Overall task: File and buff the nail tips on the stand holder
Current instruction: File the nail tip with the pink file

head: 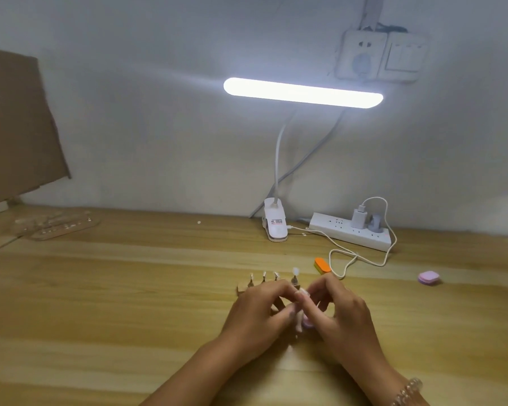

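Where the left hand (255, 315) and right hand (342, 315) meet, their curled fingertips pinch a small pale piece (301, 293) too blurred to name (a lilac blob (307, 323) below it is no clearer). They cover most of the low wooden stand holder (241, 288), which sits on the tan wooden table (129, 288). Its metal clips hold four translucent white nail tips (295, 271) upright in a row.

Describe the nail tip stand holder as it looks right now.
The nail tip stand holder lies on the wooden table, a pale wood-coloured bar. Four small dark upright posts show, each topped by a whitish nail tip. Its right part is hidden behind the left hand and right hand, whose fingertips meet there; whether they grip it I cannot tell.
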A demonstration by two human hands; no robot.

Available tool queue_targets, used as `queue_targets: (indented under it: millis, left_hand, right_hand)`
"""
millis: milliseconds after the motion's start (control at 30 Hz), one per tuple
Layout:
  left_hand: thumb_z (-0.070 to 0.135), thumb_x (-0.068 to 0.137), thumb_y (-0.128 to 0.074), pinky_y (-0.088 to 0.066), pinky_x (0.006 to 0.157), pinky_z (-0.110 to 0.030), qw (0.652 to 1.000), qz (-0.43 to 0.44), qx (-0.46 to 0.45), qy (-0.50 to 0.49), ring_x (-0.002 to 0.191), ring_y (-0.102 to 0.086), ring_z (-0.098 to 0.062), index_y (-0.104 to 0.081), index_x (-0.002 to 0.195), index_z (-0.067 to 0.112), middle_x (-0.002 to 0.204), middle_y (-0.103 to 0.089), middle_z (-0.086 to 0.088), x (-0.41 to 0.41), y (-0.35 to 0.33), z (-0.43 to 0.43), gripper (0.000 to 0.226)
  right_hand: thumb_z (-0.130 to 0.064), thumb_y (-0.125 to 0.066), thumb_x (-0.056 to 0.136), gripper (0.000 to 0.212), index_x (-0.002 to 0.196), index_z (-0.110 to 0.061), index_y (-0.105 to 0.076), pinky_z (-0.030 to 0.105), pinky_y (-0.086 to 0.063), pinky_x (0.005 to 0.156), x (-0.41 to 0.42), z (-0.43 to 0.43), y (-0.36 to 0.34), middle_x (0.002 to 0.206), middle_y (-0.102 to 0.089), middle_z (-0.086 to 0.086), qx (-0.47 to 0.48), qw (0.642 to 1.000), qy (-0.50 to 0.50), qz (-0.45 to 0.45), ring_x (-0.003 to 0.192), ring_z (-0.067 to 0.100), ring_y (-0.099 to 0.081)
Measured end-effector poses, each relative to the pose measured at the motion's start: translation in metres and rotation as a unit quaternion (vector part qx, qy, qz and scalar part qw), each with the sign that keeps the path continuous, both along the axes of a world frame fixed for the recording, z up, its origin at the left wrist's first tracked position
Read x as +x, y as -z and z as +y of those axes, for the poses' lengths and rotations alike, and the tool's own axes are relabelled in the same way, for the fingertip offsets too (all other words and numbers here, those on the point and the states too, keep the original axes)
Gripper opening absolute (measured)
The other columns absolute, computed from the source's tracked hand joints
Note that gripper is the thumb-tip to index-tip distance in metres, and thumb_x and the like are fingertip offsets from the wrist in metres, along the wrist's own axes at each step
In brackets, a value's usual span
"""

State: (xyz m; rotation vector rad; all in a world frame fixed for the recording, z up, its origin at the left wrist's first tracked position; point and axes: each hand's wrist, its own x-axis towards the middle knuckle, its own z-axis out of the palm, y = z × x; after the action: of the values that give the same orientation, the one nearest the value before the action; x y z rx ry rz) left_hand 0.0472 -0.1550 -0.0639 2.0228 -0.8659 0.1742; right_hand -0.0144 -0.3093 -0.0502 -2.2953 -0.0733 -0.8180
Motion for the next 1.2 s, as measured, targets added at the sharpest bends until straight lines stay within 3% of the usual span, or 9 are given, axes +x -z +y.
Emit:
queue_targets:
  millis: [100, 200, 300, 567, 633, 700, 767, 867, 1200]
  left_hand:
    - [0.031, 0.086, -0.069, -0.051, 0.068, -0.022, 0.999, 0.010, -0.017, -0.042, 0.079, -0.064, -0.001, -0.064, 0.083, 0.041, 0.092, -0.068, 0.028, 0.004, 0.000, 0.005, 0.012]
    - [0.038, 0.076, -0.062, -0.053, 0.069, -0.030, 0.995, 0.044, -0.036, -0.076, 0.069, -0.061, -0.003, -0.060, 0.077, 0.032, 0.083, -0.067, 0.022, 0.007, 0.000, 0.005, 0.007]
    - [0.037, 0.073, -0.057, -0.049, 0.067, -0.033, 0.994, 0.070, -0.044, -0.066, 0.062, -0.053, -0.006, -0.054, 0.071, 0.032, 0.073, -0.062, 0.018, 0.009, 0.001, 0.004, 0.006]
    - [0.038, 0.076, -0.054, -0.042, 0.064, -0.032, 0.991, 0.095, -0.073, -0.059, 0.059, -0.048, -0.006, -0.055, 0.076, 0.027, 0.070, -0.060, 0.015, 0.010, 0.003, 0.005, 0.011]
    - [0.040, 0.078, -0.056, -0.046, 0.066, -0.031, 0.991, 0.106, -0.068, -0.043, 0.062, -0.053, -0.005, -0.061, 0.081, 0.032, 0.078, -0.066, 0.020, 0.011, 0.004, 0.006, 0.010]
    - [0.040, 0.080, -0.058, -0.051, 0.069, -0.034, 0.991, 0.117, -0.058, -0.028, 0.065, -0.058, -0.004, -0.066, 0.086, 0.038, 0.085, -0.070, 0.022, 0.011, 0.005, 0.006, 0.010]
    - [0.039, 0.081, -0.060, -0.052, 0.069, -0.037, 0.991, 0.128, -0.043, -0.013, 0.065, -0.060, -0.008, -0.068, 0.088, 0.040, 0.085, -0.071, 0.021, 0.011, 0.005, 0.005, 0.011]
    - [0.040, 0.082, -0.061, -0.054, 0.074, -0.041, 0.992, 0.125, -0.018, -0.007, 0.069, -0.063, -0.011, -0.070, 0.090, 0.041, 0.089, -0.071, 0.022, 0.012, 0.005, 0.006, 0.013]
    - [0.034, 0.086, -0.065, -0.052, 0.075, -0.042, 0.992, 0.121, -0.023, 0.000, 0.067, -0.057, -0.008, -0.073, 0.092, 0.035, 0.090, -0.073, 0.019, 0.013, 0.005, 0.007, 0.010]
  right_hand:
    - [-0.038, -0.074, 0.081, 0.020, 0.081, -0.029, -0.055, 0.030, -0.041, 0.067, -0.002, -0.002, 0.001, 0.068, -0.053, -0.011, -0.030, 0.999, 0.014, 0.032, 0.066, 0.006, -0.052]
    - [-0.049, -0.060, 0.081, 0.024, 0.096, -0.035, -0.047, 0.031, -0.037, 0.081, -0.005, -0.006, 0.004, 0.087, -0.048, -0.018, -0.110, 0.988, 0.033, 0.105, 0.084, 0.003, -0.051]
    - [-0.050, -0.050, 0.079, 0.022, 0.095, -0.037, -0.044, 0.029, -0.032, 0.083, -0.007, -0.006, 0.007, 0.093, -0.046, -0.018, -0.179, 0.970, 0.040, 0.159, 0.093, 0.004, -0.046]
    - [-0.042, -0.073, 0.079, 0.020, 0.095, -0.036, -0.062, 0.035, -0.050, 0.079, -0.004, -0.010, 0.006, 0.085, -0.062, -0.017, 0.007, 0.996, 0.016, 0.091, 0.077, 0.005, -0.060]
    - [-0.045, -0.075, 0.077, 0.025, 0.098, -0.037, -0.064, 0.028, -0.051, 0.072, -0.004, -0.011, 0.005, 0.091, -0.062, -0.018, 0.038, 0.998, 0.008, 0.057, 0.079, 0.006, -0.058]
    - [-0.055, -0.074, 0.076, 0.032, 0.101, -0.036, -0.064, 0.021, -0.047, 0.069, -0.004, -0.008, 0.004, 0.094, -0.061, -0.020, 0.025, 0.999, -0.003, 0.023, 0.082, 0.007, -0.057]
    - [-0.061, -0.069, 0.075, 0.036, 0.100, -0.035, -0.065, 0.024, -0.046, 0.069, -0.005, -0.002, 0.005, 0.094, -0.060, -0.021, -0.005, 0.999, -0.029, 0.023, 0.083, 0.006, -0.057]
    - [-0.051, -0.072, 0.077, 0.026, 0.095, -0.034, -0.065, 0.029, -0.049, 0.071, 0.000, -0.002, 0.007, 0.092, -0.060, -0.019, 0.001, 0.999, -0.018, 0.038, 0.082, 0.006, -0.056]
    - [-0.050, -0.073, 0.075, 0.022, 0.087, -0.033, -0.066, 0.019, -0.043, 0.070, 0.003, -0.007, 0.007, 0.089, -0.060, -0.016, 0.009, 0.999, 0.010, 0.040, 0.079, 0.005, -0.053]
